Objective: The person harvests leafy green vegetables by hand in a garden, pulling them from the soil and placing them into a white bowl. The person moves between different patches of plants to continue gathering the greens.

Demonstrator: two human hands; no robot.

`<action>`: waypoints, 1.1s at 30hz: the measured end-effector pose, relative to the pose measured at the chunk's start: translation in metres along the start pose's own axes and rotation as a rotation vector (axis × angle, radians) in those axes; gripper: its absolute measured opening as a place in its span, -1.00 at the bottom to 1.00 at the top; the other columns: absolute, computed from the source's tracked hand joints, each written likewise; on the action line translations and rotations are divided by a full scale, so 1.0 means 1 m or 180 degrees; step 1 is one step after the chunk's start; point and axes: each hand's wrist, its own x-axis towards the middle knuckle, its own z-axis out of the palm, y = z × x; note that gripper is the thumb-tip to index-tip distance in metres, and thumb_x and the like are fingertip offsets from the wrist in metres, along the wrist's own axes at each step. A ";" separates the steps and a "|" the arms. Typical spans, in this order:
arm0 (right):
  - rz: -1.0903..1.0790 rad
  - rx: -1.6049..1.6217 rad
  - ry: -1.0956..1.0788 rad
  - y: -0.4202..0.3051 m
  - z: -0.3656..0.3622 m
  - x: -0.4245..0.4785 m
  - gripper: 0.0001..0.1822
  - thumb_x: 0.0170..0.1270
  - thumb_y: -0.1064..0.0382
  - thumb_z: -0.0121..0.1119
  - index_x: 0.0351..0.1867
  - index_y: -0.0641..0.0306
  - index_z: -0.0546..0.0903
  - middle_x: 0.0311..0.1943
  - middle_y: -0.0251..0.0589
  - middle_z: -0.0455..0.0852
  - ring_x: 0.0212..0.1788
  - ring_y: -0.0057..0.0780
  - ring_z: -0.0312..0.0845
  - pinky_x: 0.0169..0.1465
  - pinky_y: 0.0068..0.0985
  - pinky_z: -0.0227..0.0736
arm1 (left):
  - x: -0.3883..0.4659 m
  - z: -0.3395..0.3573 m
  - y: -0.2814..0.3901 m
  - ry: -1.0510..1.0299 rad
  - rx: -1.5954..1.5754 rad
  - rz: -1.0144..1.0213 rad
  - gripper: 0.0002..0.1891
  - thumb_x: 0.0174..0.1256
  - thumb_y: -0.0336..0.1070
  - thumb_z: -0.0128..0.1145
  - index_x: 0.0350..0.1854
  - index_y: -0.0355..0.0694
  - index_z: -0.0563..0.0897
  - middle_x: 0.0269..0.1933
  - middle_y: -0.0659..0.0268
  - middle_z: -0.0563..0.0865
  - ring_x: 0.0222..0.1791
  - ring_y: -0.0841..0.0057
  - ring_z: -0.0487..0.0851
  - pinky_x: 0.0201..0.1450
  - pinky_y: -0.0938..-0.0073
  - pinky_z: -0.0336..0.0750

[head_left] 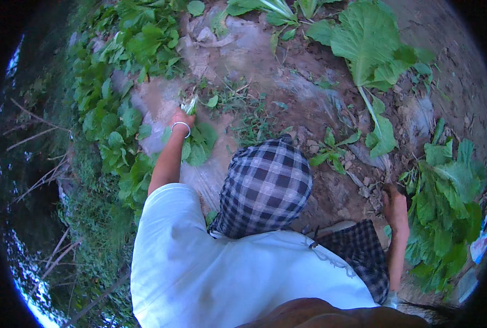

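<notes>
My left hand (185, 118), with a pale bangle at the wrist, is closed around the stems of a small bunch of leafy greens (200, 143). The white stem ends point up past the fingers and the leaves hang below. My right hand (394, 205) is low at the right, fingers down at the soil, beside a large heap of leafy greens (442, 201). Its fingertips are dark and blurred against the soil, so a grip cannot be made out. Just above it lies a long-stemmed leafy plant (364, 53) with broad leaves.
My knee in checked cloth (268, 186) rises between the arms. Torn plastic film (243, 45) covers parts of the soil. A dense row of leafy plants (116, 119) runs along the left, with bare branches (42, 180) beyond. A small green plant (333, 151) stands right of the knee.
</notes>
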 end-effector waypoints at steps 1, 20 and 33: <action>-0.0013 0.0005 -0.0019 -0.004 0.001 0.001 -0.79 0.15 0.42 0.08 -0.16 0.37 0.54 -0.29 0.13 0.63 -0.17 0.06 0.55 -0.12 -0.26 0.44 | 0.006 0.007 -0.003 0.0006 -0.0032 -0.0081 -0.19 -0.07 0.08 0.28 0.19 -0.28 0.27 0.06 -0.06 0.56 0.08 0.11 0.54 0.16 0.19 0.38; 0.0719 0.1280 0.0411 0.088 0.061 -0.066 -0.77 0.15 0.21 0.11 -0.30 0.36 0.59 -0.36 0.16 0.61 -0.24 0.13 0.53 -0.14 -0.18 0.43 | -0.109 -0.138 0.249 -0.0247 -0.0793 0.3965 -0.77 0.21 -0.32 0.10 -0.13 -0.28 0.61 -0.17 0.06 0.67 -0.22 0.18 0.65 -0.11 0.39 0.51; 0.0601 0.6635 0.2840 0.144 0.118 -0.072 -0.71 0.27 0.23 0.14 -0.03 0.19 0.41 -0.13 -0.27 0.55 -0.21 -0.47 0.51 -0.27 -0.50 0.43 | -0.456 -0.056 0.479 0.0045 0.0233 0.7298 -0.60 0.03 -0.29 0.23 -0.07 -0.23 0.45 -0.10 0.07 0.52 -0.05 0.09 0.50 -0.04 0.20 0.44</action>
